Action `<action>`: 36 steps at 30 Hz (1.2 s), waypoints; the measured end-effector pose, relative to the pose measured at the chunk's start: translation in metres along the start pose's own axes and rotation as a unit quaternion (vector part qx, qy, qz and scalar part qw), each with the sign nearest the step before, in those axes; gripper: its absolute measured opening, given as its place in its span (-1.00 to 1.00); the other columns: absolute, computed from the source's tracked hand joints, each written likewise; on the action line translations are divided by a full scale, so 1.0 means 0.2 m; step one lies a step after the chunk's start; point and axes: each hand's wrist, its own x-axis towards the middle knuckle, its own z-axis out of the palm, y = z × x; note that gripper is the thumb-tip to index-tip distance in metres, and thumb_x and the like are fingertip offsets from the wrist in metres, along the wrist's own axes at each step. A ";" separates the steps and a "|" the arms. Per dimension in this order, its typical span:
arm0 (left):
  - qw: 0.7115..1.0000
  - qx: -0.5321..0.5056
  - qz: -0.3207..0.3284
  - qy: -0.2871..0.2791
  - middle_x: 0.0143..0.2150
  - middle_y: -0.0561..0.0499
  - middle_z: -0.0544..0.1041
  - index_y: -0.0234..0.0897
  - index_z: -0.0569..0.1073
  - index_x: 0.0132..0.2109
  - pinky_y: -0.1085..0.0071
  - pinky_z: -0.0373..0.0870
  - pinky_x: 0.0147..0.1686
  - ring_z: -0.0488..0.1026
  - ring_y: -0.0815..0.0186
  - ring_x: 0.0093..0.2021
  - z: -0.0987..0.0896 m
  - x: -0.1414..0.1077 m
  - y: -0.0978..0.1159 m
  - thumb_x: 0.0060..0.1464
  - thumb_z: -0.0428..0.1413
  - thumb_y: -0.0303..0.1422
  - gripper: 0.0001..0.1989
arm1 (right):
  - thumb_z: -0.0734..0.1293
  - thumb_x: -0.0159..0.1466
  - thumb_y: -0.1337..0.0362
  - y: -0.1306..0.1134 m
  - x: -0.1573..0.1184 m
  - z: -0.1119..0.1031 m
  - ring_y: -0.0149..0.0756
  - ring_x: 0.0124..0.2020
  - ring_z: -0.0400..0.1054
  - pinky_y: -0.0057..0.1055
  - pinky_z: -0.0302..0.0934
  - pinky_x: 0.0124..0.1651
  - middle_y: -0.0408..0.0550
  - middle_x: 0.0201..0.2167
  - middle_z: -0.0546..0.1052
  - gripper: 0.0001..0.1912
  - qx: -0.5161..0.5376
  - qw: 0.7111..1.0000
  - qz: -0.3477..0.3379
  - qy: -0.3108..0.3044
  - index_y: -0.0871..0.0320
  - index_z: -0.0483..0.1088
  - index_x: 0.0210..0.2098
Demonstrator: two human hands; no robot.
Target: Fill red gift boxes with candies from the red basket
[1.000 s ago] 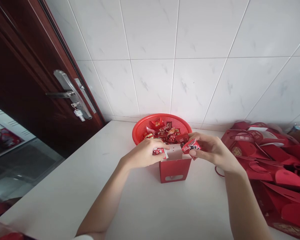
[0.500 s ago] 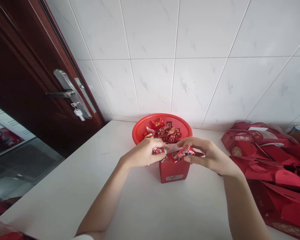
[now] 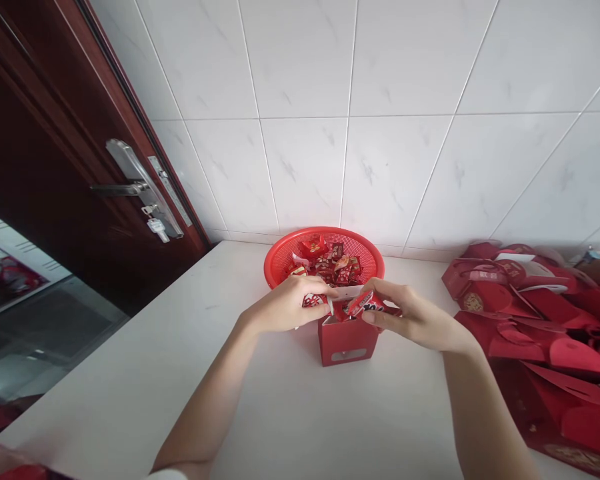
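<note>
A small red box (image 3: pixel 349 343) with a window in its front stands upright on the white table, its top open. My left hand (image 3: pixel 290 303) is closed on a red and white wrapped candy (image 3: pixel 314 301) at the box's left top edge. Over the right part of the opening, my right hand (image 3: pixel 410 315) pinches a red candy packet (image 3: pixel 367 302). More red wrappers show in the box's mouth between my hands, partly hidden by the fingers. Just behind the box sits a red mesh basket (image 3: pixel 275 252) holding several wrapped candies.
Many folded red boxes (image 3: pixel 530 333) are heaped on the right side of the white table (image 3: pixel 300 420). A tiled wall (image 3: pixel 400 173) rises behind the basket. At the left is a dark red door (image 3: pixel 45 120) with a handle and keys.
My right hand has moved slightly left with its candy packet, nearer the middle of the box's opening. My left hand is almost unmoved.
</note>
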 end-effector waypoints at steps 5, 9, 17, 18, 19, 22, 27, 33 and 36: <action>1.000 -0.008 0.004 -0.006 -0.06 -0.02 0.66 -0.21 0.61 0.05 0.24 0.39 0.14 0.54 0.18 -0.01 0.00 0.00 -0.02 0.26 0.12 -0.33 -0.72 | 0.28 0.43 0.05 0.01 0.03 0.04 -0.37 -0.42 0.32 -0.43 0.27 -0.38 -0.12 -0.37 0.53 -0.73 0.057 0.997 0.025 -0.036 0.11 0.45 -0.13; 1.000 -0.026 0.005 0.009 -0.01 -0.05 0.65 -0.21 0.61 0.08 0.25 0.43 0.11 0.55 0.19 -0.04 0.00 0.00 -0.02 0.25 0.13 -0.32 -0.70 | 0.31 0.40 0.00 0.00 0.03 0.03 -0.32 -0.37 0.35 -0.40 0.30 -0.35 -0.11 -0.38 0.51 -0.71 0.079 0.997 0.017 0.016 0.09 0.45 -0.15; 0.999 -0.002 0.024 0.040 -0.19 0.01 0.66 -0.21 0.62 0.07 0.35 0.45 -0.13 0.50 0.30 -0.27 0.01 0.01 -0.02 0.19 0.12 -0.42 -0.67 | 0.32 0.38 0.05 -0.02 0.02 0.01 -0.34 -0.44 0.38 -0.38 0.38 -0.36 -0.16 -0.44 0.45 -0.77 0.197 0.969 0.047 0.138 0.08 0.41 -0.20; 0.999 -0.005 0.021 0.035 -0.17 0.00 0.67 -0.21 0.62 0.07 0.36 0.45 -0.15 0.51 0.29 -0.25 0.01 0.02 -0.02 0.19 0.12 -0.41 -0.67 | 0.30 0.39 0.07 -0.01 0.03 0.01 -0.32 -0.39 0.40 -0.36 0.40 -0.32 -0.14 -0.40 0.47 -0.79 0.198 0.972 0.042 0.121 0.08 0.41 -0.17; 0.999 -0.011 0.018 0.030 -0.14 -0.01 0.67 -0.20 0.62 0.06 0.36 0.46 -0.16 0.53 0.27 -0.22 0.01 0.02 -0.03 0.20 0.13 -0.40 -0.68 | 0.29 0.40 0.09 -0.01 0.03 0.01 -0.28 -0.33 0.43 -0.33 0.42 -0.27 -0.11 -0.36 0.50 -0.80 0.198 0.975 0.033 0.099 0.08 0.42 -0.13; 0.999 -0.025 0.015 0.024 -0.06 -0.04 0.67 -0.20 0.63 0.04 0.36 0.49 -0.13 0.56 0.22 -0.12 0.01 0.02 -0.04 0.20 0.15 -0.36 -0.71 | 0.27 0.41 0.16 0.01 0.03 0.03 -0.20 -0.15 0.49 -0.20 0.46 -0.06 -0.05 -0.21 0.56 -0.72 0.183 0.981 0.013 0.059 0.05 0.39 0.07; 0.999 -0.020 0.012 0.030 -0.16 -0.03 0.67 -0.23 0.64 -0.07 0.39 0.48 -0.26 0.54 0.27 -0.27 0.00 0.03 -0.05 0.21 0.16 -0.35 -0.79 | 0.28 0.39 0.25 0.04 0.04 0.08 -0.20 -0.15 0.54 -0.09 0.43 0.05 -0.06 -0.18 0.60 -0.70 0.124 0.991 0.010 0.049 0.03 0.29 0.11; 0.999 -0.038 0.014 0.012 -0.24 -0.01 0.64 -0.24 0.64 -0.13 0.38 0.45 -0.28 0.51 0.28 -0.29 0.00 0.04 -0.05 0.24 0.13 -0.31 -0.80 | 0.29 0.35 0.27 0.06 0.05 0.08 -0.22 -0.20 0.56 -0.22 0.47 -0.14 -0.02 -0.07 0.59 -0.79 0.054 0.995 0.008 0.082 0.04 0.37 -0.02; 0.999 -0.053 0.009 0.004 -0.20 -0.02 0.65 -0.22 0.65 -0.08 0.35 0.47 -0.16 0.53 0.25 -0.21 -0.01 0.04 -0.06 0.29 0.05 -0.32 -0.73 | 0.29 0.34 0.30 0.06 0.05 0.08 -0.20 -0.21 0.56 -0.21 0.44 -0.15 -0.03 -0.06 0.61 -0.72 0.014 0.996 0.011 0.087 0.02 0.40 0.05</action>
